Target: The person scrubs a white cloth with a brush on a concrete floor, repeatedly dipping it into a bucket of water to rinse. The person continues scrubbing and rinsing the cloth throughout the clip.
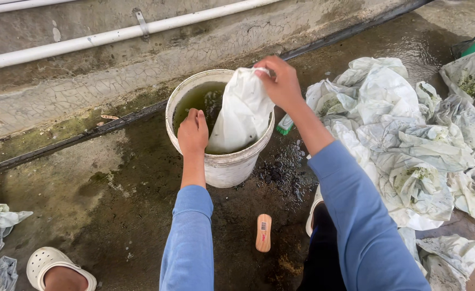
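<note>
Right hand [283, 83] pinched shut on white bag [243, 113] top, over bucket [224, 167]. Left hand [193, 132] fisted on bag's lower edge; fingertips hidden in bucket.

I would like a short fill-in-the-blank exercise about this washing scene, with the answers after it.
1. The right hand lifts a white bag out of a ____ bucket.
2. The water inside the bucket looks ____.
3. The left hand rests on the bucket's ____.
4. A wooden brush lies on the wet ____.

Answers: white; green; rim; floor
</note>
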